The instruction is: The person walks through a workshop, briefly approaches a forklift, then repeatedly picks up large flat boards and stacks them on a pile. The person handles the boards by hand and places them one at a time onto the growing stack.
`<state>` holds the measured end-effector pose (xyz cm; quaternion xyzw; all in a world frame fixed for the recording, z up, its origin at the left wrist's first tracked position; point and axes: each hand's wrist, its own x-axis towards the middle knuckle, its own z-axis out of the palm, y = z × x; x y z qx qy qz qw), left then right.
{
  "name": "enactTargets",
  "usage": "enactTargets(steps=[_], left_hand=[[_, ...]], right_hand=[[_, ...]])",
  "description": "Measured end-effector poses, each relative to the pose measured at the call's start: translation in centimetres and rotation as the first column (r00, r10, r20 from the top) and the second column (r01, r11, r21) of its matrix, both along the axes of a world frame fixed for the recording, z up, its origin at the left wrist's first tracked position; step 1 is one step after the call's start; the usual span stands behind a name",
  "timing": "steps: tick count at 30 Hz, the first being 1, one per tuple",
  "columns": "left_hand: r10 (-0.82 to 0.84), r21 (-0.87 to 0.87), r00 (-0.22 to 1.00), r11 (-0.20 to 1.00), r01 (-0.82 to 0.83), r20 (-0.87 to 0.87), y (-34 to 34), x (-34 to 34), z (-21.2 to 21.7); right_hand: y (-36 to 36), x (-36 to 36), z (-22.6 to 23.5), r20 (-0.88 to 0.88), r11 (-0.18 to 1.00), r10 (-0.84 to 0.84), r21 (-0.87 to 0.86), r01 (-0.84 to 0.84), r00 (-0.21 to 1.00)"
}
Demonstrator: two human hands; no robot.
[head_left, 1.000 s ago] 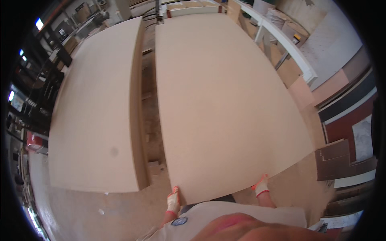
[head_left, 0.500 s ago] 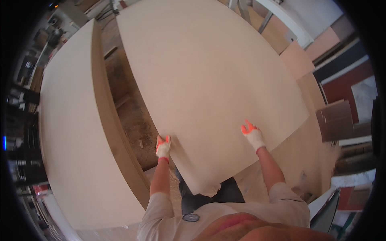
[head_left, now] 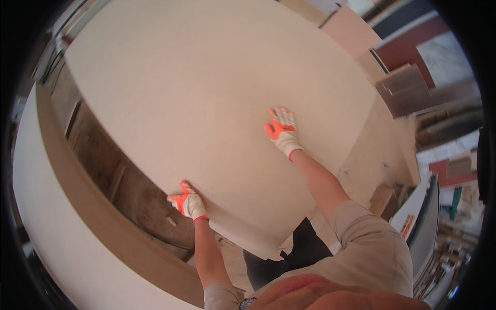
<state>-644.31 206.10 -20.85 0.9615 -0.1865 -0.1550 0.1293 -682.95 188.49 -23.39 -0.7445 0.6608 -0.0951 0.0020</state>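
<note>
A large pale sheet board (head_left: 206, 103) spreads in front of me, its near end at my dark trousers. My left hand (head_left: 188, 201), in a white and orange work glove, grips the board's left edge; its thumb points forward on top, and the finger ends bend over the edge. My right hand (head_left: 282, 130), gloved the same way, lies flat on the board's upper face with the fingers stretched forward and the thumb apart. What is under the board is hidden.
On the left stands a thick stack of boards (head_left: 93, 217) with a pale top and brown side. Between it and my board runs a gap with a dusty brown floor (head_left: 147, 206) and wood scraps. Coloured panels (head_left: 405, 90) stand at the right.
The view has swung to the right, so the boards appear turned and shifted left. My right hand has gone from bent fingers to lying flat, farther forward on the board.
</note>
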Motion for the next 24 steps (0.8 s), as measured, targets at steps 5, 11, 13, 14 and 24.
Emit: enactTargets(steps=[5, 11, 13, 14, 24], left_hand=[[-0.004, -0.006, 0.981, 1.0, 0.006, 0.193, -0.8, 0.1, -0.8], [0.018, 0.052, 0.996, 0.998, -0.023, 0.086, -1.3, 0.5, -0.2], [0.07, 0.039, 0.997, 0.997, -0.071, 0.007, -1.4, 0.2, 0.5], [0.038, 0.014, 0.999, 0.999, -0.038, 0.014, -1.6, -0.2, 0.5], [0.08, -0.502, 0.841, 0.771, -0.392, -0.534, 4.8, 2.7, -0.6]], right_hand=[[-1.4, 1.6, 1.2, 0.042, 0.996, 0.008, 0.089, -0.012, 0.999], [-2.5, 2.1, 2.3, 0.017, 0.997, 0.032, 0.076, -0.033, 0.999], [-2.5, 1.7, 2.4, -0.002, 0.994, 0.048, 0.094, -0.048, 0.999], [-2.6, 1.5, 2.4, -0.031, 0.992, 0.058, 0.114, -0.054, 0.998], [-0.6, 0.8, 2.2, -0.007, 0.997, 0.08, -0.018, -0.08, 0.997]])
